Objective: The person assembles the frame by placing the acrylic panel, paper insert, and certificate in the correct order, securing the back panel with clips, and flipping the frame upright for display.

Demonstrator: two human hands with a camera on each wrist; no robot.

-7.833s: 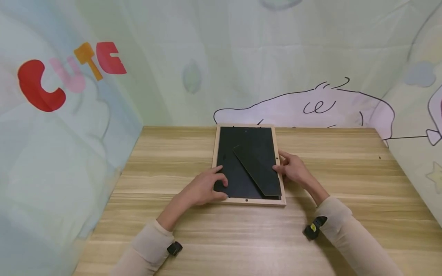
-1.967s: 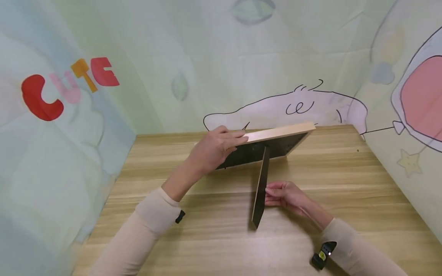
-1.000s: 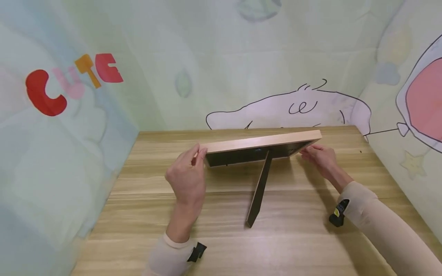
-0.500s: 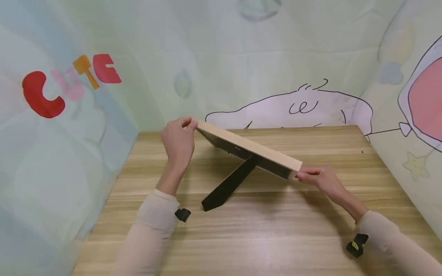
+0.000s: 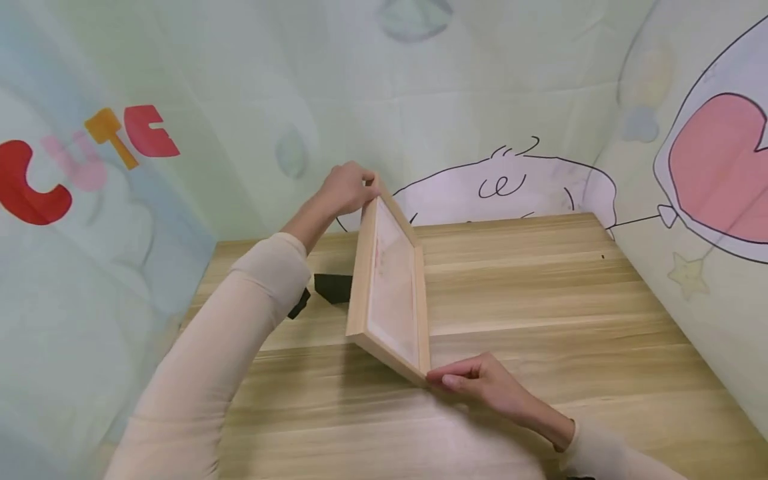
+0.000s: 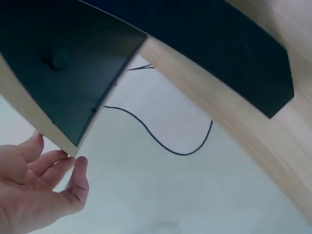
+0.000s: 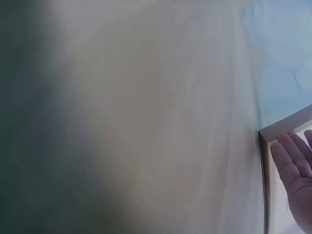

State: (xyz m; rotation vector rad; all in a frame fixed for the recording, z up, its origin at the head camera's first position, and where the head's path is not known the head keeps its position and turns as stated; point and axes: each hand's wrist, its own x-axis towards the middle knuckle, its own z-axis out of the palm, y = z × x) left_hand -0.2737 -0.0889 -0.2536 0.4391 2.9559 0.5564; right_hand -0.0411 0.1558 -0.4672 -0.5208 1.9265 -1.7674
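Observation:
A light wooden picture frame (image 5: 360,273) stands tilted over the table, its glazed front facing right in the head view. My left hand (image 5: 351,187) pinches its far upper corner; in the left wrist view, the thumb and fingers of that hand (image 6: 44,180) hold a corner beside the black backing board (image 6: 73,63). The black stand leg (image 5: 333,288) sticks out to the left behind the frame. At the near lower corner is my right hand (image 5: 486,387), its extended fingertips touching the wood. Straight fingers of this hand (image 7: 295,161) overlap the frame front in the right wrist view.
The frame is over a wood-grain table (image 5: 540,300). A printed cloth backdrop (image 5: 336,80) with cartoon drawings and coloured letters rises behind the table and at both sides. A dark wrist device (image 5: 299,305) shows under the left sleeve.
The frame has swung round from lying back-up, then propped on its leg, to showing its front. My left hand has risen with its corner; my right hand has moved nearer and leftward.

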